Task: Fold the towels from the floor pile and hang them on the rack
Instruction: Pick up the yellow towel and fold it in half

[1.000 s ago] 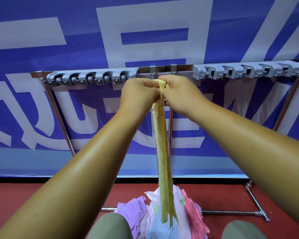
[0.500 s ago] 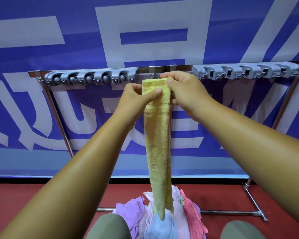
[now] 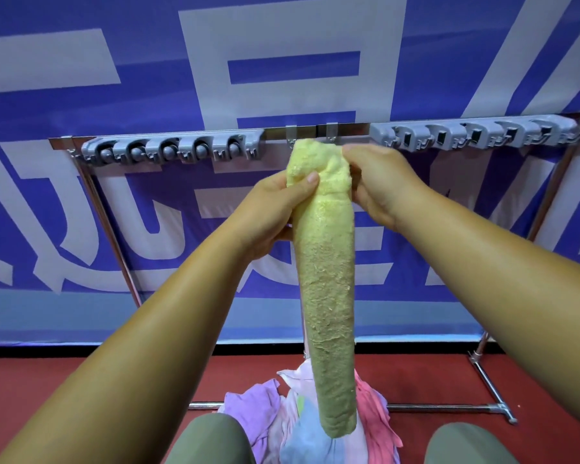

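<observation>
- Left clip bank (image 3: 168, 150): grey, mounted on the rack rail (image 3: 349, 128), well left of the fingers. No towel in it, so free hanging room there.
- Left hand (image 3: 275, 209): fingers closed on the yellow towel (image 3: 327, 279) near its top, thumb pressed across the front. Likely pinning the fold so the layers do not slip.
- Yellow towel: folded into a long narrow strip, hanging straight down from the fingers. Top edge sits just below the two small hooks (image 3: 310, 132) at rail centre; contact cannot be told.
- Towel's lower end dangles in front of the floor pile (image 3: 265, 406), which lies on the red floor (image 3: 81, 380) far below the fingers, between the knees.
- Right hand (image 3: 382, 185): fingers clamp the towel's top right edge, held high, probably to lift it to the rail.
- Right clip bank (image 3: 476, 133): right of the fingers, also bare.
- Room: open space on both sides of the strip; rack legs stand well apart.
</observation>
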`<action>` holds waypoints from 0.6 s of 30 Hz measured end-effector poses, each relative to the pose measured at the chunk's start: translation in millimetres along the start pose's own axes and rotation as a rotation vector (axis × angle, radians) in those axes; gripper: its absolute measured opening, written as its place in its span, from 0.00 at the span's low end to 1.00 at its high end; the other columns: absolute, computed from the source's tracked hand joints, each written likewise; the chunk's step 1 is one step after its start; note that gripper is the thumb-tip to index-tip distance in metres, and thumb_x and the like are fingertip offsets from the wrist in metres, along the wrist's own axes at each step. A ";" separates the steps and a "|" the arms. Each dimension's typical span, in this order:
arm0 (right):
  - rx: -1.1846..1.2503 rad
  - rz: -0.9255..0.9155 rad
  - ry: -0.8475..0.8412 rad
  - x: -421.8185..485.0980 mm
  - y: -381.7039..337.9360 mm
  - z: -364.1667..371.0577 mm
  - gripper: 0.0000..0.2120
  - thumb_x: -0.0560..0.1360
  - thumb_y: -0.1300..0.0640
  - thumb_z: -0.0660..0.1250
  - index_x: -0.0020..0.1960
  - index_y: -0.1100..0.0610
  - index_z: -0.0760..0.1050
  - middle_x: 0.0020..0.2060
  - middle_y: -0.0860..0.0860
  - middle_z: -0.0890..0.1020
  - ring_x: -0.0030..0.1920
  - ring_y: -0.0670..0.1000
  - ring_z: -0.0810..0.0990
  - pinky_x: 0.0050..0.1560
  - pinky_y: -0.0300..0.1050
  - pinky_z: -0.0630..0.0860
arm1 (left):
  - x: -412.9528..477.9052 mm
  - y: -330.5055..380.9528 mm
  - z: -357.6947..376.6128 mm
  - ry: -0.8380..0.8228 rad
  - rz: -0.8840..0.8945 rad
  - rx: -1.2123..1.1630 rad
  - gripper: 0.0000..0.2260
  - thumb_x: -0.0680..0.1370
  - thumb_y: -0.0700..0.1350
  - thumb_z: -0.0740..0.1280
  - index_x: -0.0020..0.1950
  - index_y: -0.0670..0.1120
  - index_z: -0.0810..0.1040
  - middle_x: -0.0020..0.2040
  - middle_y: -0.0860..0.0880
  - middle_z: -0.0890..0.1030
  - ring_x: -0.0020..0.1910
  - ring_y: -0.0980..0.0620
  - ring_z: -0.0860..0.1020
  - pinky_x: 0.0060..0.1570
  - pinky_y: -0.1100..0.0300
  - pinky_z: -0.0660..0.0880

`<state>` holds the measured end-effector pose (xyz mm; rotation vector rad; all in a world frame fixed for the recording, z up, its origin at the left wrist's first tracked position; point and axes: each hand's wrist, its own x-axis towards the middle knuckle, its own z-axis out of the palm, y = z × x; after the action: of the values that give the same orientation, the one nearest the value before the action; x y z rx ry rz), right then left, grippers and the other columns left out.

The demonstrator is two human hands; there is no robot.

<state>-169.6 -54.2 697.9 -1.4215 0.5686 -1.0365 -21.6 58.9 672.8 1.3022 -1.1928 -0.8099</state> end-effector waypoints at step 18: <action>-0.066 0.420 -0.419 -66.4 79.2 -25.4 0.18 0.75 0.52 0.75 0.61 0.59 0.83 0.55 0.57 0.88 0.54 0.55 0.88 0.53 0.48 0.84 | 57.9 35.9 -4.5 0.225 -0.431 -0.413 0.12 0.87 0.49 0.66 0.53 0.40 0.79 0.33 0.48 0.83 0.28 0.52 0.83 0.23 0.60 0.79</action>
<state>-204.1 -23.8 602.0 -1.4432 0.5619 -0.3754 -9.1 10.6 719.4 1.2741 -0.5307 -1.1170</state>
